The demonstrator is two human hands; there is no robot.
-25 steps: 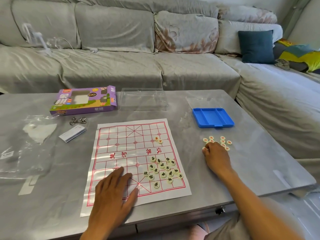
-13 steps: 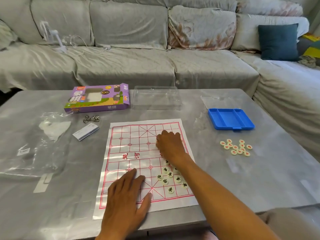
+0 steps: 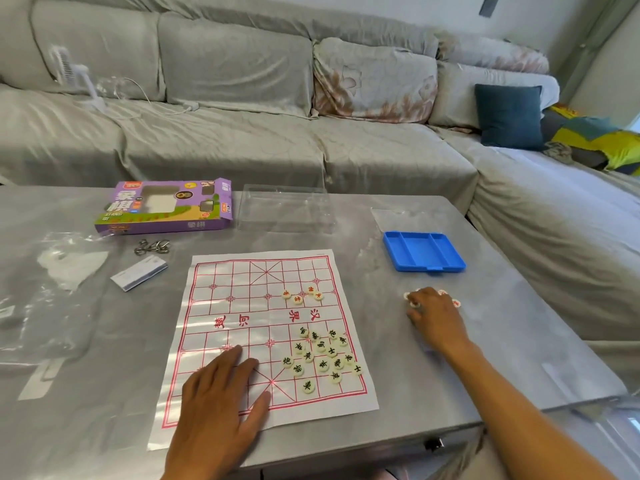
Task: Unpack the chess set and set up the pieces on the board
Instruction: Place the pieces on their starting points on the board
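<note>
Chess pieces lie in three groups. A loose cluster of black-marked discs [image 3: 322, 356] sits on the near right part of the paper board [image 3: 242, 323], four red-marked discs [image 3: 303, 294] lie on the far right part of the board, and more red discs [image 3: 412, 301] lie on the bare counter [image 3: 502, 341] just in front of the blue tray [image 3: 424, 251].

My left hand [image 3: 221, 407] lies flat on the near edge of the board, fingers straight and spread, holding nothing; I judge it is there to pin the thin sheet so it does not slide or curl. My right hand [image 3: 438, 318] rests over the red discs on the counter, palm down, fingers curled onto them. Its grip hides the fingertips, so I cannot tell whether it has hold of a disc yet. The pieces look sorted by colour, each colour on its own half, ready for placing on the lines.

Half a second ago my right hand was over the far right of the board, where the four red discs now lie; a second ago fewer discs lay there. It has since gone back to the pile beside the tray. My left hand has stayed on the board.

Behind the board are the purple box [image 3: 166, 207], a clear lid [image 3: 284, 209] and a sofa [image 3: 242, 133].
</note>
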